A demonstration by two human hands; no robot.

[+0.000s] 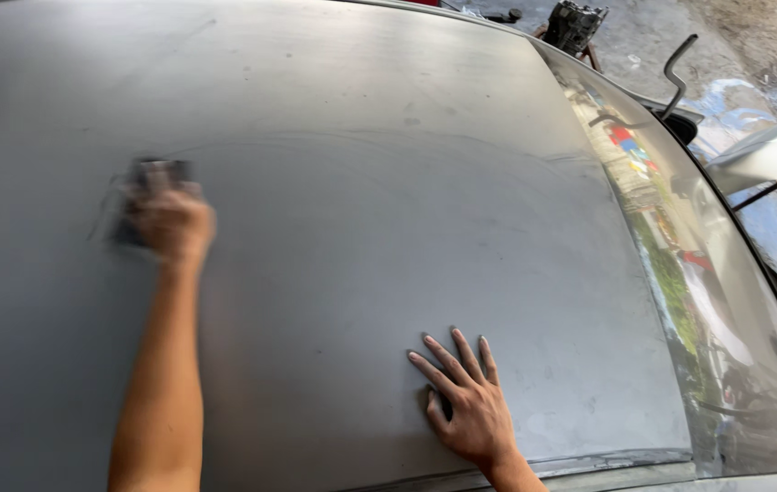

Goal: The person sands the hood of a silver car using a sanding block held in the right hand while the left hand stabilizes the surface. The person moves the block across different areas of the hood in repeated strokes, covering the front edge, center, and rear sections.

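The left hand (170,221), blurred, sits at about nine o'clock on the dull grey car roof (361,182), its fingers closed over a small dark sanding block (153,175) pressed against the panel. The right hand (466,401) lies flat at about five o'clock, fingers spread wide and holding nothing, palm on the metal. The glossy windshield (680,273) runs down the three o'clock edge, well apart from the block.

The grey car roof (361,182) lies bare between the left hand (170,219) and right hand (466,401); windscreen (680,273) borders the right
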